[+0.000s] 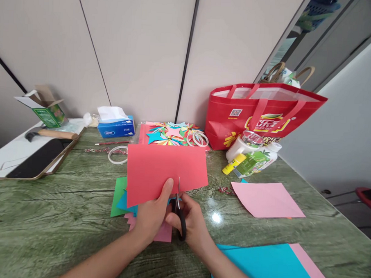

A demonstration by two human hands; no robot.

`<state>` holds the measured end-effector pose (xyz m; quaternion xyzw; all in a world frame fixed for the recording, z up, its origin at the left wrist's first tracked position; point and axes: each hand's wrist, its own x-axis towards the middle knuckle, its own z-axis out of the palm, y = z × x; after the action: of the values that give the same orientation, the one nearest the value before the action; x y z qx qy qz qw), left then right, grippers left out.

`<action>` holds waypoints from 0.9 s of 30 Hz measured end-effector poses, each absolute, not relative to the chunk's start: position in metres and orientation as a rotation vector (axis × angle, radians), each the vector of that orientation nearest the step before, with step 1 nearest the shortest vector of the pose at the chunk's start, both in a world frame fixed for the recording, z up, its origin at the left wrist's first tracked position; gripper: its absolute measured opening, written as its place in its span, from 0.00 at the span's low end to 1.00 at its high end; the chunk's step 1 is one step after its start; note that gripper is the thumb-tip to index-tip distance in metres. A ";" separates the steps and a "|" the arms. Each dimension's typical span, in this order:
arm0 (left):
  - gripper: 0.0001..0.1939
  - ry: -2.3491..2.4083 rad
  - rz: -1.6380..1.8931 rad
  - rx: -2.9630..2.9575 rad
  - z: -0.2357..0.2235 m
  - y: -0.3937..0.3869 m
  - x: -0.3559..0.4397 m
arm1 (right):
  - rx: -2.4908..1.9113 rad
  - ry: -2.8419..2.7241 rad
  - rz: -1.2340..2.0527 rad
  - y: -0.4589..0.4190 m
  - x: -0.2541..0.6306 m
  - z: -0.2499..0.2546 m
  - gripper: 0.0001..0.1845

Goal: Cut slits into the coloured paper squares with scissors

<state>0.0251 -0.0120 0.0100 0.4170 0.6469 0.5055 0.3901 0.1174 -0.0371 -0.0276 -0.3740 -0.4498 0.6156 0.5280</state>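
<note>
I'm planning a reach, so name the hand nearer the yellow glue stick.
Right. The right hand, holding scissors, is below and left of the glue stick in view; the left hand, holding red paper, is farther left.

Bare hands point(151, 219), bare forearms point(106, 258) (slim ones)

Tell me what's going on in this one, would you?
A person holds a red sheet up in the left hand, thumb across its front. The right hand grips black-handled scissors, with one blade showing in front of the sheet at its lower edge; whether a cut has begun is hard to tell. Green paper and other coloured pieces lie beneath the hands. A pink sheet lies to the right, and a red bag stands at the back.
</note>
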 end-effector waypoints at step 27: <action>0.19 1.714 1.168 1.167 0.007 -0.013 0.025 | -0.943 -1.003 1.516 -0.038 0.117 -0.033 0.23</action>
<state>0.0247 -0.0128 0.0070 0.4550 0.6688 0.4556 0.3716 0.1165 -0.0379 -0.0332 -0.3933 -0.4183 0.6324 0.5200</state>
